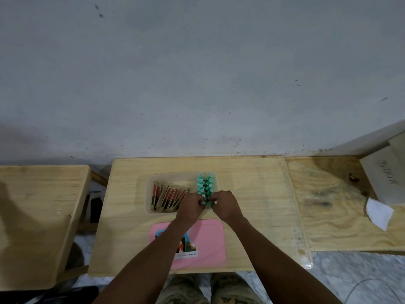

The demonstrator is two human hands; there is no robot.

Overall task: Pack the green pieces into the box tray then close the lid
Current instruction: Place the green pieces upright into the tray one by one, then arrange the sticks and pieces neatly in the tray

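A clear plastic box tray (143, 195) lies on the small wooden table (252, 194). Green pieces (205, 185) stand in two close rows at the tray's right end. My left hand (190, 205) and my right hand (226, 204) meet at the near end of those rows, fingers pinched on the nearest green pieces. The exact pieces under the fingertips are hidden. The pink lid (208, 240) with a picture sticker lies flat on the table nearer to me, partly under my forearms.
Wooden tiles with red and black faces (167, 197) fill the tray's left part. Another wooden table (32, 216) stands to the left, and a plywood board (339, 205) with a grey box (385, 176) and white paper (379, 212) to the right. A wall rises behind.
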